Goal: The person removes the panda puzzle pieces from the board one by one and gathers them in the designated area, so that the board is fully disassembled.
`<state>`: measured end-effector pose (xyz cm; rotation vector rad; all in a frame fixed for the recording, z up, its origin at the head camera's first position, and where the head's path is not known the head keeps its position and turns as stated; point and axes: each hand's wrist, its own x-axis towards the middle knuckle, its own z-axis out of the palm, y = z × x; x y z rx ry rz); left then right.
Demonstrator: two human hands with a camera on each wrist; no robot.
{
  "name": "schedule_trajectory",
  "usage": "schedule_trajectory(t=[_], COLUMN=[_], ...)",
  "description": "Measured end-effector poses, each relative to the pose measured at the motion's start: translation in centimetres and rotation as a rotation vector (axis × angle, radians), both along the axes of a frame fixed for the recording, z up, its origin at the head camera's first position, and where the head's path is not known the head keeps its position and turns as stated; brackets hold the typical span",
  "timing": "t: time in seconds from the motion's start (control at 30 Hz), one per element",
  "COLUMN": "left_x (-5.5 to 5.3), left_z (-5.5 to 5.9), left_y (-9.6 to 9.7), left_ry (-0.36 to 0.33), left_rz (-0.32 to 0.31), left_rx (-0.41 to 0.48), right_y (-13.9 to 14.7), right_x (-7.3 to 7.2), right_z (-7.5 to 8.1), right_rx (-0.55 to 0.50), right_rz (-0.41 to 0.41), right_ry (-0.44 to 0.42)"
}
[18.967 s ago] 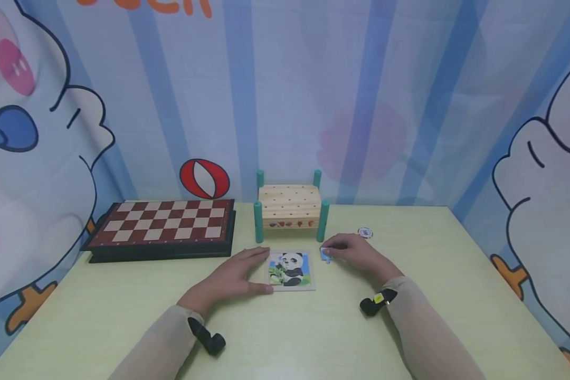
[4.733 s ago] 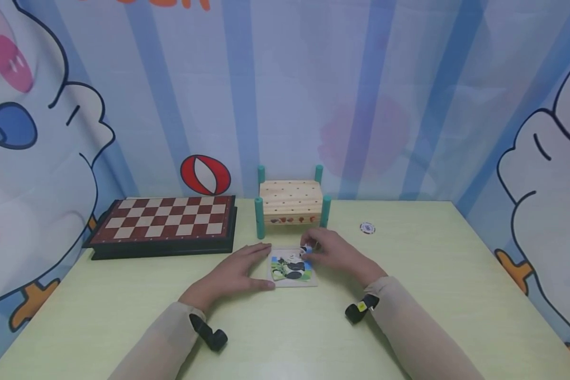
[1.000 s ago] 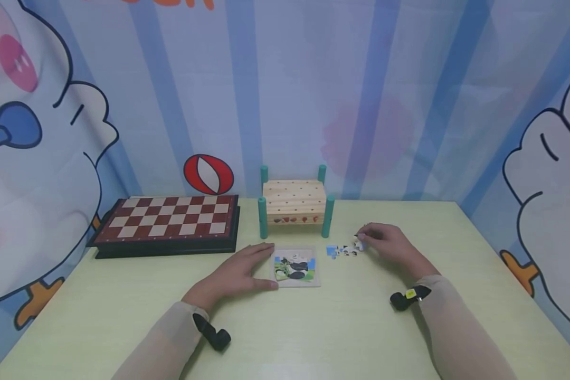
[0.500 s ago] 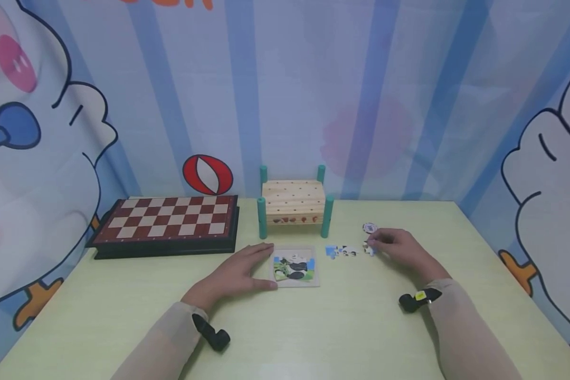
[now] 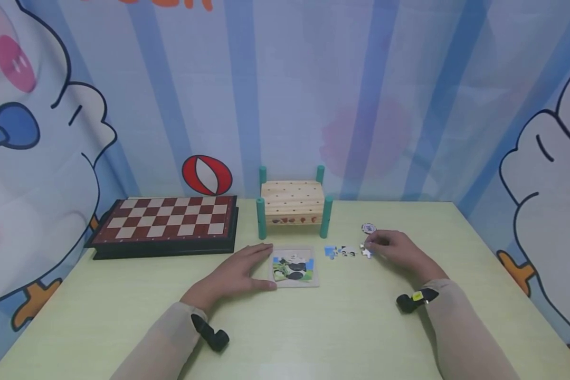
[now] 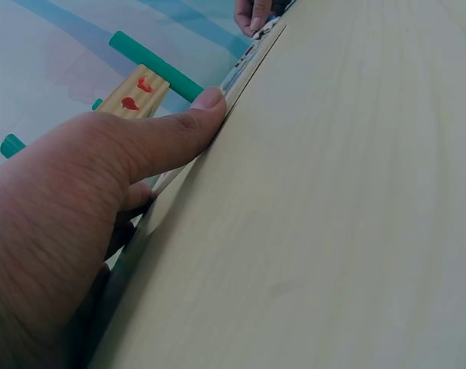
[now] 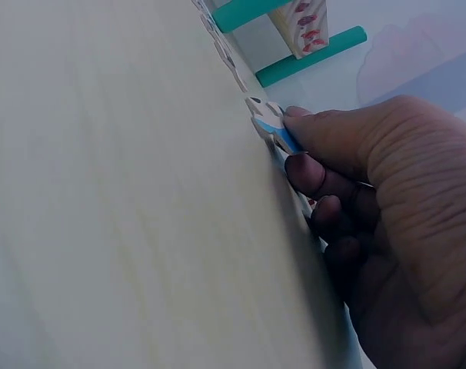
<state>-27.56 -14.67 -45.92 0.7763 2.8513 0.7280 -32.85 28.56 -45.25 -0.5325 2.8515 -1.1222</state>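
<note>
My left hand (image 5: 235, 272) rests at the left side of a panda jigsaw puzzle (image 5: 293, 268) in a pale tray. Its thumb touches the lower left corner and its fairly straight fingers reach the upper left one. The panda's upper part is gone from the picture, and bare tray shows there. Right of the tray lie loose pieces: a blue piece (image 5: 330, 252) and a panda-face piece (image 5: 348, 251) beside it. My right hand (image 5: 399, 253) pinches another puzzle piece (image 7: 267, 119), white and blue, between thumb and forefinger, just right of the face piece.
A round patterned chip (image 5: 368, 228) lies behind my right hand. Behind the tray stands a small wooden stand (image 5: 292, 203) with green legs. A chessboard box (image 5: 166, 224) sits at the left. A printed cloth (image 5: 285, 95) hangs at the table's far edge.
Since the earliest frame, upper puzzle pieces have left the tray and lie to its right. Lately my right hand moved right with its piece, then slightly back left. The left hand stays put.
</note>
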Motion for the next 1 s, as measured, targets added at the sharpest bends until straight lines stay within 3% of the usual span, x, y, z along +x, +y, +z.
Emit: schedule_trajectory(t=[0.5, 1.0], left_x=[-0.01, -0.01], left_z=[-0.03, -0.06], left_y=[-0.02, 0.03], left_ry=[-0.008, -0.004], left_rz=[0.002, 0.008], left_rx=[0.013, 0.000], right_y=[-0.46, -0.61], right_x=[0.18, 0.20], right_z=[0.21, 0.20], right_rx=[0.013, 0.006], right_rz=[-0.031, -0.001], right_ry=[-0.021, -0.025])
